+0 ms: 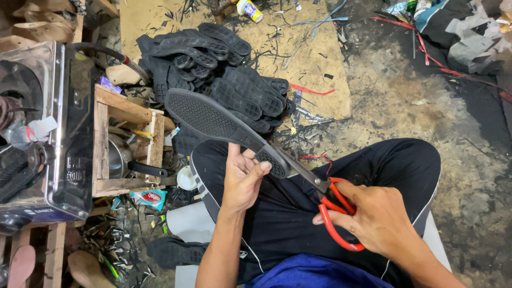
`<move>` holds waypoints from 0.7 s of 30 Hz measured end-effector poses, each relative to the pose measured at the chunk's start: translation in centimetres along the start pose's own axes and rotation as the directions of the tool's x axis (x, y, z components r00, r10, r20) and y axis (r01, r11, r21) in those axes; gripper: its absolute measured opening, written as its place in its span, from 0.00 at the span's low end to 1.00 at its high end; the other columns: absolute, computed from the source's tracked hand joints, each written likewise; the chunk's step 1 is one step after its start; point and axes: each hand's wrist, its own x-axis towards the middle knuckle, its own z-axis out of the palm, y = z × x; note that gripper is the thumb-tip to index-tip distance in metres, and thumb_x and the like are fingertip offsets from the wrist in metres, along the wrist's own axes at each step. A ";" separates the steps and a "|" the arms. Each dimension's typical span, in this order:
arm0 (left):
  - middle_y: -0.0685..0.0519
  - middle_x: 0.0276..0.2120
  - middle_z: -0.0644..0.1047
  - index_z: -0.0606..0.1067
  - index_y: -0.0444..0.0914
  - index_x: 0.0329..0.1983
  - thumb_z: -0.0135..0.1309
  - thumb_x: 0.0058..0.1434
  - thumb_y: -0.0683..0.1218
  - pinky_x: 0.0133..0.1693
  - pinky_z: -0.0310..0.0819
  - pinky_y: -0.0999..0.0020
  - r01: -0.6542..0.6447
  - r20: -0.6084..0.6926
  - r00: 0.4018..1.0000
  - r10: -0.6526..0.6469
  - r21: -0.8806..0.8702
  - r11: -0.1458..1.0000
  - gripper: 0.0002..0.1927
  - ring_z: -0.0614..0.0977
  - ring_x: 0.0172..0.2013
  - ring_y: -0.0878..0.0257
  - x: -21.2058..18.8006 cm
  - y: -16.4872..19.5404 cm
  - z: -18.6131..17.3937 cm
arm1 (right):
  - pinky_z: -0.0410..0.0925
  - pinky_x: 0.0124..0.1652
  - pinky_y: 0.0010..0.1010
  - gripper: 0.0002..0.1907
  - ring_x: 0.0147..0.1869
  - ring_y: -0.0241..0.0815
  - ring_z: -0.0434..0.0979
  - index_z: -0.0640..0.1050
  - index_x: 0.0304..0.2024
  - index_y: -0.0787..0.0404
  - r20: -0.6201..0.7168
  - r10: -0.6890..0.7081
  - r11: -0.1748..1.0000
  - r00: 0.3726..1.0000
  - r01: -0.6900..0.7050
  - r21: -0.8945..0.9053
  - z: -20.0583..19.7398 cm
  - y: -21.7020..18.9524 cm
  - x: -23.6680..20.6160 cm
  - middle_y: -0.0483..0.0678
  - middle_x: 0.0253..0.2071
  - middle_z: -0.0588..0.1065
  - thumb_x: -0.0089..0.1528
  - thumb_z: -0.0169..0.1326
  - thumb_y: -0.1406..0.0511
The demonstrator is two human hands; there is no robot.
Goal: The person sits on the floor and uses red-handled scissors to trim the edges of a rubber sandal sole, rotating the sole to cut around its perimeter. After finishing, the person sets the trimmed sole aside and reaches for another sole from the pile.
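Black rubber sole (213, 118), centre frame: left hand (242, 178) grips its heel end; right hand (373, 216) is closed on red-handled scissors (320, 194) cutting at the heel. Pile of soles (213, 58) behind.

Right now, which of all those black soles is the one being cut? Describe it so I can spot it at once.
Start at the heap of black soles on the brown board, then come down toward the person's lap. The sole being cut juts up and left from the left hand, gripped at its heel. Unlike the piled ones, it is lifted clear, tread facing up, with red-handled scissors in the right hand biting its heel edge.
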 end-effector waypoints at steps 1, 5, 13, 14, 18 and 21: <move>0.42 0.62 0.72 0.50 0.40 0.79 0.58 0.61 0.30 0.44 0.77 0.74 0.007 -0.003 1.000 -0.007 -0.003 1.000 0.47 0.80 0.47 0.64 -0.1 0.1 -0.2 | 0.66 0.26 0.44 0.37 0.22 0.56 0.77 0.82 0.44 0.52 -0.023 0.002 0.999 1.000 -0.001 0.043 0.2 -0.1 0.1 0.53 0.17 0.74 0.41 0.68 0.39; 0.42 0.61 0.72 0.50 0.40 0.80 0.59 0.62 0.30 0.44 0.77 0.74 -0.009 0.007 1.000 0.010 -0.012 1.000 0.47 0.80 0.48 0.64 -0.1 0.2 -0.2 | 0.67 0.27 0.43 0.38 0.24 0.55 0.77 0.81 0.45 0.54 -0.110 -0.009 0.999 0.994 0.014 0.046 0.1 -0.4 0.2 0.51 0.18 0.74 0.40 0.69 0.40; 0.42 0.58 0.75 0.50 0.38 0.79 0.61 0.61 0.32 0.43 0.77 0.74 0.014 0.015 1.000 -0.015 0.065 0.998 0.47 0.81 0.47 0.64 -0.4 0.1 0.5 | 0.67 0.29 0.42 0.42 0.26 0.55 0.78 0.81 0.43 0.57 -0.170 -0.120 0.992 0.978 0.113 -0.049 0.0 -1.3 0.2 0.51 0.24 0.78 0.35 0.70 0.38; 0.43 0.58 0.75 0.50 0.38 0.79 0.61 0.61 0.32 0.42 0.77 0.74 0.014 0.013 1.000 -0.014 0.067 0.998 0.47 0.81 0.46 0.64 -0.4 0.1 0.6 | 0.67 0.28 0.42 0.42 0.26 0.55 0.78 0.81 0.43 0.57 -0.182 -0.131 0.991 0.975 0.124 -0.050 0.1 -1.3 0.1 0.51 0.23 0.78 0.36 0.69 0.39; 0.43 0.57 0.75 0.50 0.37 0.80 0.61 0.62 0.32 0.43 0.76 0.73 0.019 0.032 0.999 -0.022 0.080 0.997 0.47 0.80 0.47 0.64 -0.5 0.5 0.6 | 0.68 0.29 0.43 0.42 0.25 0.55 0.79 0.82 0.45 0.54 -0.065 -0.027 0.995 0.998 0.021 -0.096 0.4 -0.7 0.1 0.52 0.19 0.76 0.39 0.71 0.36; 0.46 0.57 0.74 0.52 0.39 0.78 0.61 0.62 0.34 0.53 0.75 0.68 0.040 0.051 0.998 -0.042 0.025 0.999 0.45 0.79 0.54 0.62 -0.6 0.6 0.7 | 0.67 0.26 0.44 0.41 0.24 0.57 0.78 0.81 0.48 0.55 -0.021 -0.004 1.000 1.000 0.004 -0.005 0.8 0.0 0.1 0.54 0.20 0.75 0.41 0.71 0.39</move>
